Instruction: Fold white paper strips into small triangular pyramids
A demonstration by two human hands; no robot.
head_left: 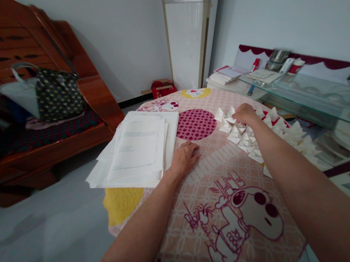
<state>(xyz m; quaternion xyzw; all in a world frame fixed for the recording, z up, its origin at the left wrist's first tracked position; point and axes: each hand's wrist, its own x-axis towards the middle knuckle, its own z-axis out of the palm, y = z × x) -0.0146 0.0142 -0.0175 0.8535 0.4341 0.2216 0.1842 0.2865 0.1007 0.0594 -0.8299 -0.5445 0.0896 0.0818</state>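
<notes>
My left hand [185, 157] lies on the patterned tablecloth [205, 165], its fingers stretched loosely and holding nothing. Close to its left is a stack of white paper sheets [138, 144], some with faint print. My right hand [245, 114] reaches to the far right part of the table, thumb and fingers pinched at a small folded white paper piece [231, 113]. Around and under that arm, several more folded paper pieces [244, 139] stand in close rows with pointed tips up. The right hand and forearm hide some of them.
At the right stands a glass shelf unit [317, 96] bearing papers, a metal container and small items. A wooden bench [95, 102] with a dark patterned bag [57, 94] is on the left. A tall white air conditioner [187, 40] and a red object [162, 89] are behind the table.
</notes>
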